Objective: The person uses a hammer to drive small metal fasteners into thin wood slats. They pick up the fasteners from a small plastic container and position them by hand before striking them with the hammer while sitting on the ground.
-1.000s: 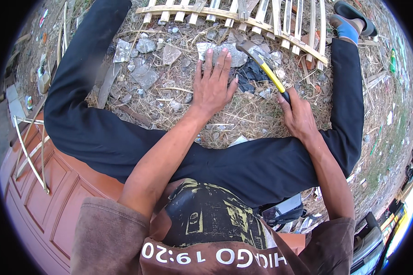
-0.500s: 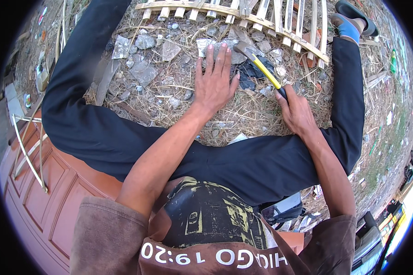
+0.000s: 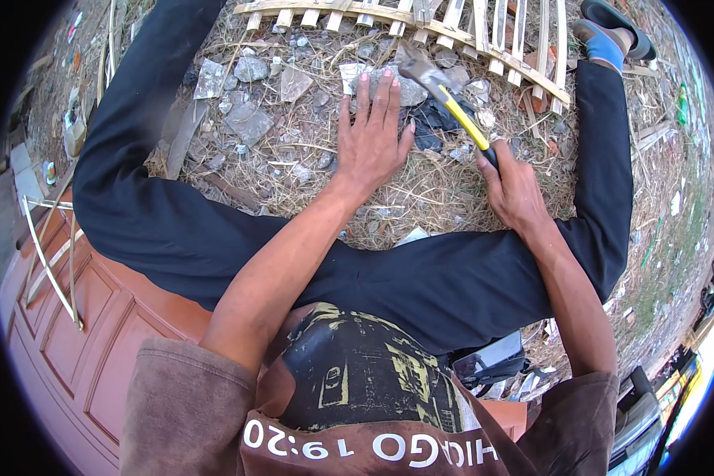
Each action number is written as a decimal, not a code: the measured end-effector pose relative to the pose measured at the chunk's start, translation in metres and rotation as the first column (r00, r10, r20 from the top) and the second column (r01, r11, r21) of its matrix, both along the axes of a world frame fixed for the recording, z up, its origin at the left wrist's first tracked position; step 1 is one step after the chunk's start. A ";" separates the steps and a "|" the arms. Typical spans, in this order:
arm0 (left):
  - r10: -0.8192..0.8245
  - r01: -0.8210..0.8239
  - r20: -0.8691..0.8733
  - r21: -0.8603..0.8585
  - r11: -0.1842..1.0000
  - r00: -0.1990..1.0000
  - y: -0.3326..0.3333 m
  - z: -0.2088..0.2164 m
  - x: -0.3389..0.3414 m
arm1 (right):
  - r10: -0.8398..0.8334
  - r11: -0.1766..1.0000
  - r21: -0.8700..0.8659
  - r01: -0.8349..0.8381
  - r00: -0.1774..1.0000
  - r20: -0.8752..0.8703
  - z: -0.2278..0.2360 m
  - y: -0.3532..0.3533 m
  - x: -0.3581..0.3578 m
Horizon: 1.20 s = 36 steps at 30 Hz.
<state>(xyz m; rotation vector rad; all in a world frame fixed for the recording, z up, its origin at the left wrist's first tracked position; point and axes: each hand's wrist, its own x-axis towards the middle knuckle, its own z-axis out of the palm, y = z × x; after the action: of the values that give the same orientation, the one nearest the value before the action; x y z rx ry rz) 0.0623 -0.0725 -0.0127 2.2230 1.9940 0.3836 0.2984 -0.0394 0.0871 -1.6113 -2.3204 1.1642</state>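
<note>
My right hand (image 3: 516, 186) is closed round the black grip of a hammer (image 3: 466, 120) with a yellow handle. The hammer's metal head, slightly blurred, points up and left, just right of my left fingertips. My left hand (image 3: 370, 143) lies flat with its fingers stretched out, the fingertips over the near side of a grey stone slab (image 3: 408, 94). Whether anything small sits under those fingertips cannot be seen. Crumpled black plastic (image 3: 430, 131) lies on the ground between the slab and the hammer handle.
A wooden slat frame (image 3: 452, 36) stretches across the far side. Broken stones (image 3: 250, 123) and dry grass cover the ground between my legs. My dark trouser legs (image 3: 603, 159) spread on both sides. A brown panelled door (image 3: 111, 349) lies at the lower left.
The hammer head has shifted up and a little left, away from me, and is blurred. My left hand stays almost in place.
</note>
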 end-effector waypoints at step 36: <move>-0.051 0.054 0.184 -0.014 0.998 0.982 0.000 0.004 -0.016 | -0.114 0.992 -0.049 0.114 0.993 0.009 -0.005 0.012 -0.006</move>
<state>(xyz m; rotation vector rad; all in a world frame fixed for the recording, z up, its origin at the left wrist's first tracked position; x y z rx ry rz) 0.0460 -0.0729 -0.0086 2.1380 1.8339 0.5407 0.2926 -0.0270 0.0818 -1.7411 -2.1867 1.2021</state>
